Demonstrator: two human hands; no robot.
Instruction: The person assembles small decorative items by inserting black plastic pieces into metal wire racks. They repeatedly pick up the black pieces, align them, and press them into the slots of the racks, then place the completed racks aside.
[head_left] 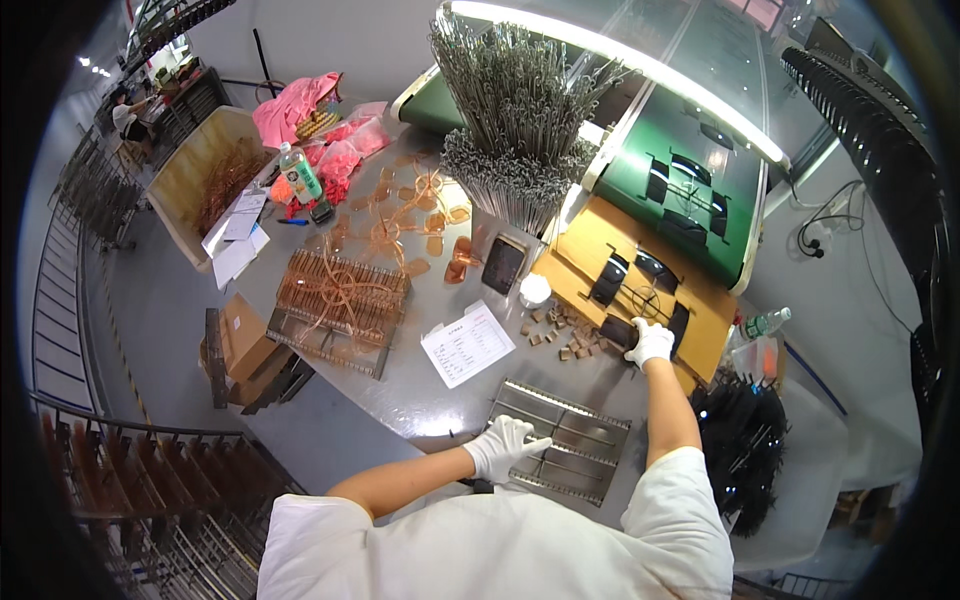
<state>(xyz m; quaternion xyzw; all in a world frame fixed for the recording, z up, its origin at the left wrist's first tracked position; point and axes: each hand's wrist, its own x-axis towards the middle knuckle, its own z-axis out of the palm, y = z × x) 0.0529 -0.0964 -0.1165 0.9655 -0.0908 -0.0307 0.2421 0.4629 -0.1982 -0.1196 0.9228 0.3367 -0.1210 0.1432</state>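
My left hand (500, 448), in a white glove, rests at the left side of a metal rack (572, 470) with toothed bars, lying at the table's front edge. A finger stretches out over the bars, and nothing shows in this hand. Farther right, my gloved right hand (652, 343) closes on the edge of a dark curved lens (618, 332) at the front of the yellow board (575, 238). More dark lenses (609, 278) joined by thin moulded runners lie on that board. Small brown blocks (567, 335) are scattered left of the right hand.
A tall bundle of metal wire hooks (515, 150) stands behind. A green conveyor (735, 165) carries another dark lens set. Left are a loaded rack (335, 300), amber lens pieces (385, 232), a bottle (300, 172) and a paper sheet (467, 345). Dark pieces (740, 450) pile at right.
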